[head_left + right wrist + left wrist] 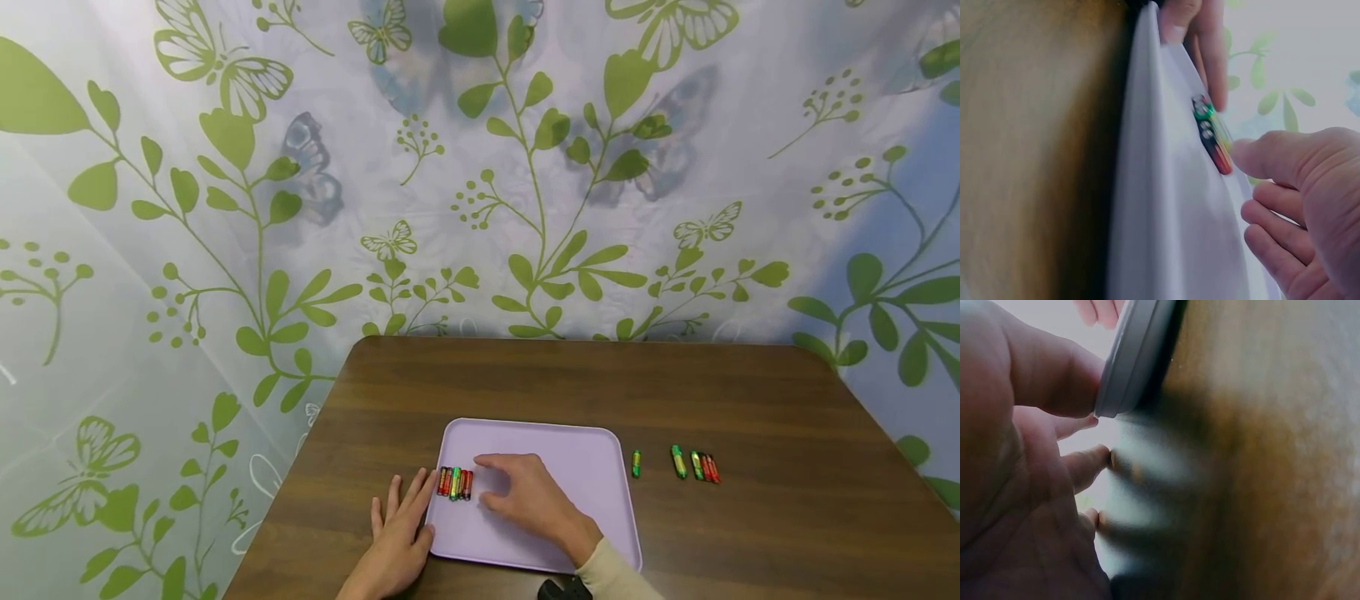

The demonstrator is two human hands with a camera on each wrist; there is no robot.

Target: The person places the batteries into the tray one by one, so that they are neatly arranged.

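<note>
A lilac tray [555, 450] lies on the wooden table. Near its left edge several red and green batteries [455, 483] stand side by side in a row; the right wrist view shows the batteries [1211, 134] from one end. My left hand [397, 537] rests at the tray's left edge, fingers spread on the table and thumb against the rim [1124, 369]. Over the tray, just right of the row, my right hand [532, 500] is held with thumb and fingers apart and nothing between them. In the right wrist view the right hand [1297, 200] has its thumb close to the batteries.
Right of the tray, a single green battery [636, 463] lies on the table [525, 375]. Farther right are a larger green battery [678, 461] and a small group of green and red batteries [706, 467]. A black object [564, 589] sits at the tray's front edge. Behind hangs a patterned curtain [450, 208].
</note>
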